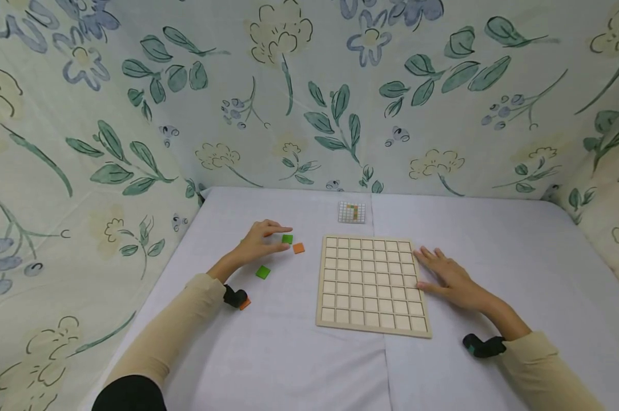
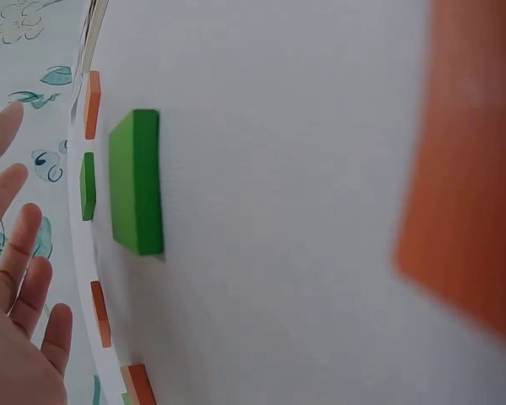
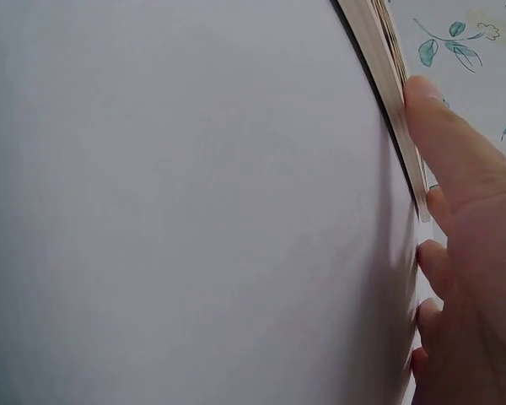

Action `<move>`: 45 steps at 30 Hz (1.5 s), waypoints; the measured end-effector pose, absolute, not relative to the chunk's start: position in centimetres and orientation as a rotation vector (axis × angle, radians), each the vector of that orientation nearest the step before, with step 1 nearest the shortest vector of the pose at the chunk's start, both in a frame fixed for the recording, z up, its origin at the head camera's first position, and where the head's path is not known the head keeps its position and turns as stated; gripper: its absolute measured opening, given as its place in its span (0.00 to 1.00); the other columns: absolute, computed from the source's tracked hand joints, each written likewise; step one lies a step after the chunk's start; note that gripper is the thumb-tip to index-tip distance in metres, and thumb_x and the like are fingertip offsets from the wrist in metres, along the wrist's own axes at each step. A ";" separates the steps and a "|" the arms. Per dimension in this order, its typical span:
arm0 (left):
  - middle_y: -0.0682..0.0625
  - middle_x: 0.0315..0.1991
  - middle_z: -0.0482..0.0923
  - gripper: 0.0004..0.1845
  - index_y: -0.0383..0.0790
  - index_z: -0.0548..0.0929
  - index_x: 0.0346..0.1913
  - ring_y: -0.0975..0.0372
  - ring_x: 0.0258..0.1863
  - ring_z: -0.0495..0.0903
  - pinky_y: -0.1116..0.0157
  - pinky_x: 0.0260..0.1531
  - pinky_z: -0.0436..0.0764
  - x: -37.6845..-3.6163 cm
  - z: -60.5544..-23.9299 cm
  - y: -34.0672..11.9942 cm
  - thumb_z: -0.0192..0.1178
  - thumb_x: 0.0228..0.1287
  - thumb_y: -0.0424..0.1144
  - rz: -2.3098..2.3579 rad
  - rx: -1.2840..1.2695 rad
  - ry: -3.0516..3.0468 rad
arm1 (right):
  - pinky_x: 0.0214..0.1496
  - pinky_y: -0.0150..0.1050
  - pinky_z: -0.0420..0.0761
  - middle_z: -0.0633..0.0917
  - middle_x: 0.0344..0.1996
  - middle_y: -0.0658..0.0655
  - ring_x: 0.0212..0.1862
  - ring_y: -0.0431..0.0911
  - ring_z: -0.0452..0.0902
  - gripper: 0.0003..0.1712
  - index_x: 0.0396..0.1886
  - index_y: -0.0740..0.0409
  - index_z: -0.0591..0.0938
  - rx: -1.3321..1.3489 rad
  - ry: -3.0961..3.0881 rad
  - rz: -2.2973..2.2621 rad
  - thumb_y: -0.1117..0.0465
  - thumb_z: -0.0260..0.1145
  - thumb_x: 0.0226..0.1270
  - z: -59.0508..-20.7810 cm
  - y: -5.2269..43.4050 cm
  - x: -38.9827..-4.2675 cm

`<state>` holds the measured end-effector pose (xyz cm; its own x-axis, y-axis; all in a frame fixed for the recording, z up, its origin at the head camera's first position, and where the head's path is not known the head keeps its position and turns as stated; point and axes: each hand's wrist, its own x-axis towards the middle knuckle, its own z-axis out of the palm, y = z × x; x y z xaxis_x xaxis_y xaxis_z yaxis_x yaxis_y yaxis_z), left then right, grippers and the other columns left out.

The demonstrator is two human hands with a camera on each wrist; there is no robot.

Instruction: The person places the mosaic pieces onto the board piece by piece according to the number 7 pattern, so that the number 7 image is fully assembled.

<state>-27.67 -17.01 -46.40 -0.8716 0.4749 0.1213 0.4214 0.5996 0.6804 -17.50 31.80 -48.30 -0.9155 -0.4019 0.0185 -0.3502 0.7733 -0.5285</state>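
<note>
While left grip and right grip are spread, the orange tile at the green tile's four o'clock could be nudged by the nearby thumb.

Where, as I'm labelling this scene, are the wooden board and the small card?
Wooden board (image 1: 370,278): head view, middle of its gridded face.
Small card (image 1: 352,212): head view, middle of its patterned face.

A white cloth covers the bench; a pale wooden grid board lies flat near the middle; a small card printed with a grid lies just beyond its far edge; to the board's left lie two green tiles and two orange tiles, scattered; the left wrist view shows further orange tiles.
</note>
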 end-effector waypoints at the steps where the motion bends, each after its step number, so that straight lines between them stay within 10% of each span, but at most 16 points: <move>1: 0.45 0.58 0.74 0.27 0.45 0.81 0.63 0.50 0.57 0.65 0.48 0.54 0.67 -27.7 -46.4 -16.9 0.71 0.62 0.47 1.120 0.772 2.754 | 0.67 0.73 0.38 0.51 0.75 0.73 0.74 0.75 0.35 0.46 0.78 0.63 0.57 -0.602 2.874 -0.799 0.47 0.66 0.70 -48.4 31.8 -17.5; 45: 0.49 0.51 0.77 0.15 0.43 0.89 0.49 0.54 0.53 0.68 0.54 0.54 0.66 -28.8 -47.5 -14.5 0.73 0.60 0.42 0.975 0.722 2.769 | 0.67 0.72 0.32 0.49 0.77 0.71 0.75 0.73 0.32 0.46 0.81 0.52 0.54 -0.588 2.937 -0.672 0.45 0.64 0.71 -48.9 32.0 -17.5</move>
<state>-28.85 -14.53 -47.50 -0.8794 0.4740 0.0455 0.3979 0.6789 0.6171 -17.45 31.96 -48.92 -0.9241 -0.3818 0.0149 -0.3503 0.8309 -0.4323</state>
